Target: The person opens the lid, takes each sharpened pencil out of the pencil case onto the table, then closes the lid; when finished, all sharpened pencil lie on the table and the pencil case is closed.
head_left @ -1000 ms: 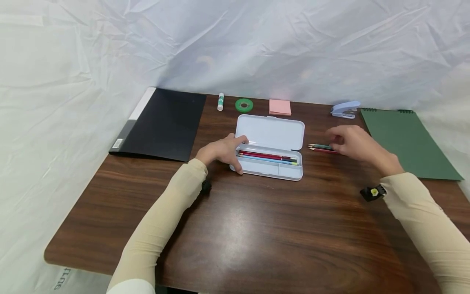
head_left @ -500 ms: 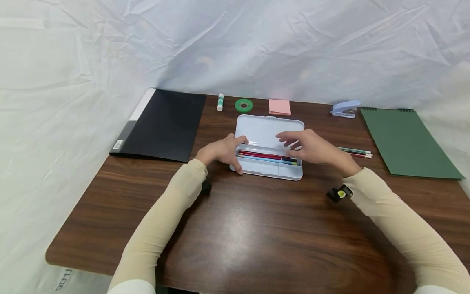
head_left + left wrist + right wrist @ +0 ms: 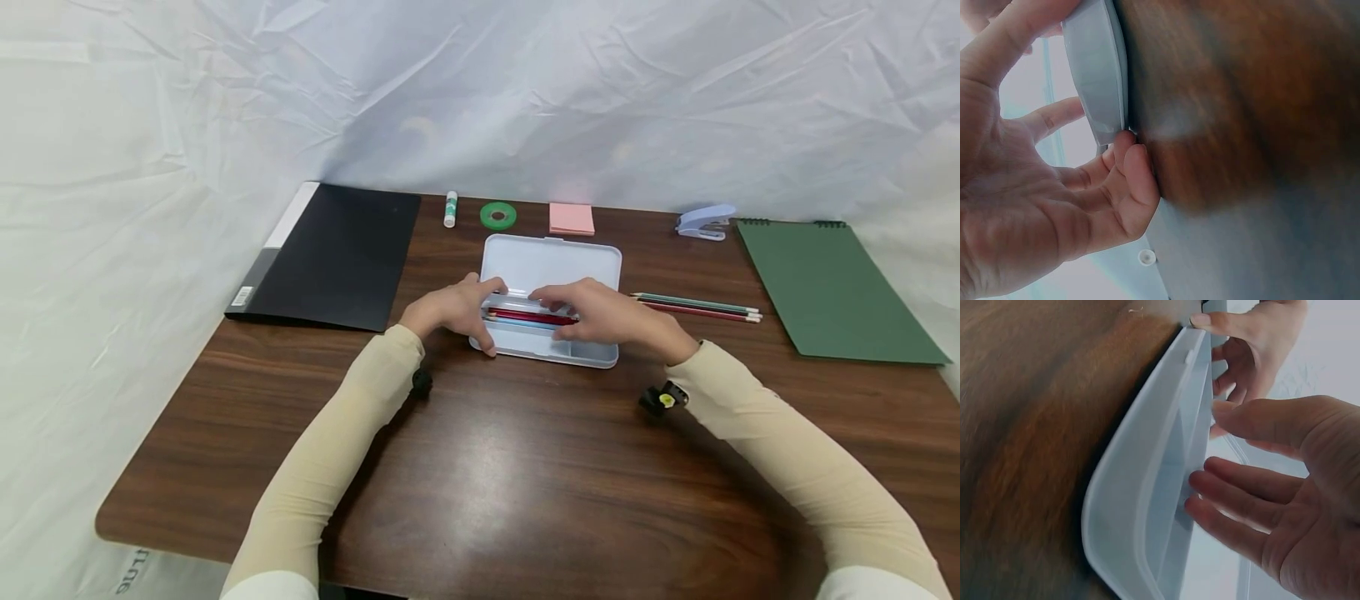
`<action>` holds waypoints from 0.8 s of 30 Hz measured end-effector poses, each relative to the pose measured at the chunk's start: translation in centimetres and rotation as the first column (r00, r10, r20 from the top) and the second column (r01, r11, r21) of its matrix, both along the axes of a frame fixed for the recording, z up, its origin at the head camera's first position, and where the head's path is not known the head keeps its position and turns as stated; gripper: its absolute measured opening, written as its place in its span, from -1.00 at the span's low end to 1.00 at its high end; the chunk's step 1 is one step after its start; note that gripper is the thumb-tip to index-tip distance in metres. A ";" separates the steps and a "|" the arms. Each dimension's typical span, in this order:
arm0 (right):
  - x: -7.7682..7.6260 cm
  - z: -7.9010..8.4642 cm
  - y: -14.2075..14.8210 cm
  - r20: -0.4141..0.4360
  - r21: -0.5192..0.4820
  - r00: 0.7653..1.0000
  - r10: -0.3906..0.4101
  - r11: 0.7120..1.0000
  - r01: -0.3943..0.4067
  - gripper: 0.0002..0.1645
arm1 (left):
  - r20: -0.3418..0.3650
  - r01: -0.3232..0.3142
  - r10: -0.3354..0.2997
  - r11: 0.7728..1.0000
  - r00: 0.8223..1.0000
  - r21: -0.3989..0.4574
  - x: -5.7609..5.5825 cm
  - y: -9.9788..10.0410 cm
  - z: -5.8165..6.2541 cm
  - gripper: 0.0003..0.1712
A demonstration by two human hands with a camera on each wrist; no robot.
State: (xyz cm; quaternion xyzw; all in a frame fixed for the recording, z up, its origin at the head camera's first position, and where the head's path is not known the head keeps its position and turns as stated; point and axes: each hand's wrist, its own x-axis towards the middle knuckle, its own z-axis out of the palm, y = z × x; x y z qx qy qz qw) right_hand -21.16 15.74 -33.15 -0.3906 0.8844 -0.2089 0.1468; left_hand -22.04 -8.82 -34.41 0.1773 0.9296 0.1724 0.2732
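An open white pencil case (image 3: 551,260) lies on the table, lid folded back. Red and blue pencils (image 3: 525,317) rest in its rear compartment. My left hand (image 3: 453,307) grips the case's left end, thumb at the front edge; the left wrist view shows its curled fingers (image 3: 1138,187) by the case's end. My right hand (image 3: 600,312) is over the right half of the case, thumb and fingers apart around the pencils. In the right wrist view nothing shows between its fingers (image 3: 1235,494). To the right lie loose pencils (image 3: 697,308).
A black folder (image 3: 337,254) is at the left and a green spiral pad (image 3: 832,292) at the right. Along the back are a glue stick (image 3: 451,209), green tape (image 3: 498,216), pink sticky notes (image 3: 572,218) and a light blue stapler (image 3: 705,222).
My right hand has moved left from the loose pencils to over the case, uncovering those pencils. The left hand stays on the case's left end.
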 end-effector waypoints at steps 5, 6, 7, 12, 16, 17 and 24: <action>0.0 -0.5 -0.6 -0.013 0.054 1.000 0.019 0.998 -0.018 -0.25 | 0.011 0.005 -0.005 1.000 1.000 -0.005 0.0 0.1 0.0 0.12; -0.1 -0.5 -0.7 -0.014 0.063 1.000 0.017 0.998 -0.016 -0.25 | 0.010 0.005 -0.005 1.000 1.000 -0.005 0.0 0.1 0.0 0.12; -0.1 -0.6 -0.8 -0.014 0.068 1.000 0.016 0.998 -0.015 -0.26 | 0.009 0.005 -0.005 1.000 1.000 -0.007 0.0 0.1 0.1 0.12; -0.1 -0.6 -1.5 -0.019 0.086 1.000 -0.001 0.996 0.003 -0.31 | -0.001 0.000 0.000 1.000 1.000 -0.011 0.0 0.0 0.2 0.12; -0.1 -0.7 -1.9 -0.024 0.112 1.000 -0.010 0.994 0.013 -0.36 | 0.002 0.006 -0.006 1.000 1.000 -0.007 0.1 0.0 0.2 0.12; -0.1 -0.7 -2.0 -0.024 0.120 1.000 -0.013 0.993 0.015 -0.37 | 0.004 0.008 -0.008 1.000 1.000 -0.005 0.1 0.1 0.2 0.12; -0.5 -0.5 -2.3 -0.015 0.154 1.000 0.024 0.988 -0.022 -0.36 | 0.006 0.005 -0.005 1.000 1.000 -0.012 0.0 0.1 0.3 0.13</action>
